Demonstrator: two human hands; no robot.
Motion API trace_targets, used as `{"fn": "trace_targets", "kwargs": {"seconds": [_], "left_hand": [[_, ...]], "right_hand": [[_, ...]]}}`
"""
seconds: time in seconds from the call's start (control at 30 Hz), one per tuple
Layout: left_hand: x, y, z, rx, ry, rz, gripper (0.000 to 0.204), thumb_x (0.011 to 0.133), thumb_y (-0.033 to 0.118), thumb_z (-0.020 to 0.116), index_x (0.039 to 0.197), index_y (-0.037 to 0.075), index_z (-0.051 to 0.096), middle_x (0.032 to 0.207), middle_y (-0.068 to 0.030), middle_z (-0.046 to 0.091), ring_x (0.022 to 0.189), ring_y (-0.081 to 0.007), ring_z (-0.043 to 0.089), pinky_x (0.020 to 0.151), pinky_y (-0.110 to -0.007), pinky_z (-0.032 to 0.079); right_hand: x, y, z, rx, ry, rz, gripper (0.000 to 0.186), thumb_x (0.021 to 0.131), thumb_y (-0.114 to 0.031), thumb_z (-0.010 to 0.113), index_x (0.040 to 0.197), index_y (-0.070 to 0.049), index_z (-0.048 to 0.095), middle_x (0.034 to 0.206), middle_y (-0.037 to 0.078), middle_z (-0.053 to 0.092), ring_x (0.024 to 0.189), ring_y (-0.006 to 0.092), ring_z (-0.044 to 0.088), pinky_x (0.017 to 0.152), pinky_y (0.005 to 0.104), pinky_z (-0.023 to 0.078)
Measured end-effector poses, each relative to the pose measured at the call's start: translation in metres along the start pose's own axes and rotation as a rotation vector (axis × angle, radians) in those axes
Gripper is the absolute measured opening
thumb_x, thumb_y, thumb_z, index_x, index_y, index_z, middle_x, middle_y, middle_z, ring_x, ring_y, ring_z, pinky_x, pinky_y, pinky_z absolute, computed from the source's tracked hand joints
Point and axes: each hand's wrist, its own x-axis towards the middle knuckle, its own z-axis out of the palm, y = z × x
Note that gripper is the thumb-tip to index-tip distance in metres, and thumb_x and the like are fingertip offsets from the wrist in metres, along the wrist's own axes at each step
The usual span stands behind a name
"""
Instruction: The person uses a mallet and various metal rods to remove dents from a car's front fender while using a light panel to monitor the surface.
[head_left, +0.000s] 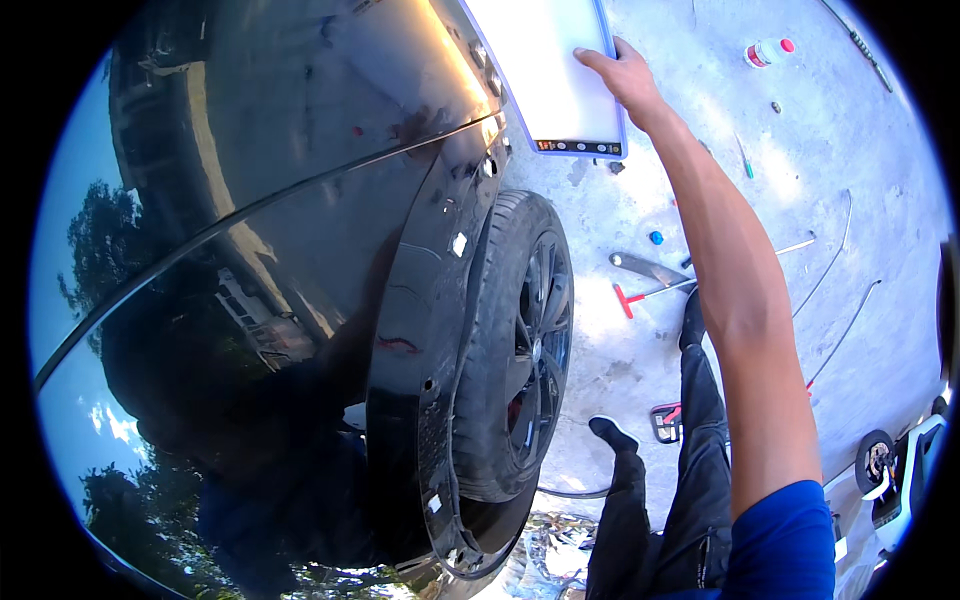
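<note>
My right arm, in a blue short sleeve, reaches up over the floor. At its end, my right hand (628, 82) is closed around the right edge of a flat, glowing white light panel (550, 70), thumb lying on its face. A dark strip with small round buttons runs along the panel's lower edge. The panel stands beside the glossy black car body (300, 190), close to its edge; whether they touch I cannot tell. Below it sits a car wheel (515, 340) with a black tyre and dark spoked rim. My left hand does not show.
On the pale concrete floor lie a red T-handled rod (628, 300), a flat metal tool (645, 267), a blue cap (656, 238), a green-handled tool (747, 165) and long curved rods (840, 338). A red-capped bottle (768, 53) lies farther off. A motorbike (885, 470) stands far right.
</note>
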Motion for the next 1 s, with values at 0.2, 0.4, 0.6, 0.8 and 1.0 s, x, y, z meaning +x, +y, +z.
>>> {"fn": "trace_targets", "kwargs": {"seconds": [0.2,0.4,0.6,0.8,1.0], "left_hand": [[-0.007,-0.009,-0.029,0.026,0.037,0.065,0.120,0.090,0.063,0.064,0.155,-0.015,0.001,0.159,-0.0368,0.012,0.147,-0.0472,0.025,0.119,-0.056,0.024],[-0.024,-0.013,-0.053,0.033,0.048,0.102,0.121,0.088,0.062,0.066,0.156,-0.014,0.001,0.159,-0.0354,0.013,0.146,-0.0456,0.026,0.118,-0.055,0.025],[-0.020,0.005,-0.062,0.110,0.013,0.052,0.117,0.088,0.062,0.067,0.157,-0.010,0.006,0.160,-0.0340,0.017,0.146,-0.0470,0.026,0.119,-0.057,0.024],[-0.026,-0.003,-0.049,0.281,0.158,0.197,0.090,0.095,0.048,0.060,0.158,-0.003,0.021,0.160,-0.0256,0.027,0.149,-0.0421,0.024,0.121,-0.049,0.018],[-0.026,-0.001,-0.053,0.167,0.220,0.300,0.090,0.086,0.024,0.071,0.155,-0.007,0.023,0.152,-0.0302,0.033,0.143,-0.0460,0.028,0.119,-0.053,0.025]], "right_hand": [[-0.111,0.102,-0.020,-0.166,0.174,0.077,0.074,0.089,-0.051,0.065,0.137,0.004,0.054,0.116,0.024,0.069,0.107,0.0305,0.068,0.094,0.0382,0.051],[-0.394,0.240,-0.081,-0.895,-0.498,0.485,0.058,0.094,-0.043,0.061,0.132,-0.001,0.056,0.129,0.027,0.062,0.121,0.0416,0.060,0.104,0.0487,0.047],[-0.613,0.235,-0.131,-1.171,-0.883,0.572,0.038,0.091,-0.032,0.057,0.115,-0.005,0.069,0.124,0.019,0.066,0.120,0.0358,0.059,0.108,0.0489,0.042],[-0.676,0.204,-0.120,-1.177,-0.786,0.227,0.037,0.089,-0.035,0.060,0.112,-0.007,0.072,0.115,0.014,0.070,0.121,0.0309,0.058,0.116,0.0473,0.031],[-0.696,0.182,-0.096,-1.260,-0.668,0.138,0.037,0.091,-0.037,0.059,0.111,-0.009,0.072,0.118,0.012,0.069,0.122,0.0274,0.057,0.114,0.0476,0.031]]}}
